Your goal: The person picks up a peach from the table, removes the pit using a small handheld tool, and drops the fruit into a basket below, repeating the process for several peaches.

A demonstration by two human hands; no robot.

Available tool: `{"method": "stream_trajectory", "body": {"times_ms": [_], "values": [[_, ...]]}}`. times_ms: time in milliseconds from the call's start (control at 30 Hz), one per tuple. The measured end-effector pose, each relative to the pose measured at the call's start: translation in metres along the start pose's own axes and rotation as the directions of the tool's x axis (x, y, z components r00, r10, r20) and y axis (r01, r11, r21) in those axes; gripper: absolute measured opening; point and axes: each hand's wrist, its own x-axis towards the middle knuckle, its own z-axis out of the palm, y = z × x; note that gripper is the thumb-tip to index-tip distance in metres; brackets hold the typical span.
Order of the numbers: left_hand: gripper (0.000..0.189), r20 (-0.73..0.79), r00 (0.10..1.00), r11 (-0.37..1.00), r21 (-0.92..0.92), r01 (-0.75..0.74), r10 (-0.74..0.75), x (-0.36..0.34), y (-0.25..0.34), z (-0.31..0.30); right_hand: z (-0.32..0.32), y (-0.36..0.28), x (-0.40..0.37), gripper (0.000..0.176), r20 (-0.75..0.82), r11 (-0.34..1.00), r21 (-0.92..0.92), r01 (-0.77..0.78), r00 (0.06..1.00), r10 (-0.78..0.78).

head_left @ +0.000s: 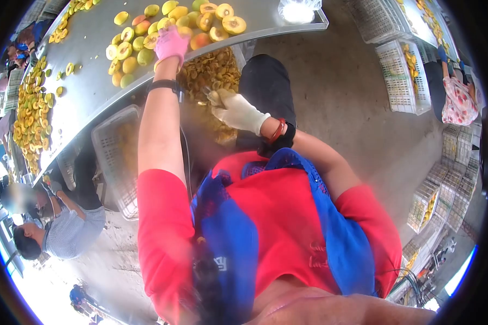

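Observation:
My left hand (171, 43), in a pink glove, reaches up onto the steel table (87, 81) and closes over a peach at the near edge of a pile of whole yellow peaches (133, 51). Several cut peach halves (222, 21) lie just right of it. My right hand (236, 111), in a white glove, is held lower, below the table edge. It grips a small tool (210, 95) over a crate of pitted peach halves (214, 67).
A white plastic crate (114, 157) stands under the table at my left. Peach halves (30, 114) line the table's far side. A co-worker (65, 227) sits lower left, another person (458, 100) at the right. Stacked crates (444, 184) stand on the concrete floor.

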Motion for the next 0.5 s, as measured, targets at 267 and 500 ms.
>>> {"method": "stream_trajectory", "body": {"times_ms": [267,500], "values": [[0.064,0.065,0.973,0.808,-0.548,0.219,-0.219,-0.034,0.015,-0.033,-0.008,-0.019,-0.002,0.026,-0.155,0.985,0.059,0.160,0.977,-0.150],[0.039,0.202,0.977,-0.081,-0.975,0.208,0.074,-0.128,0.006,-0.074,-0.018,-0.059,-0.007,0.022,-0.154,0.951,0.040,0.306,0.942,-0.297]]}}
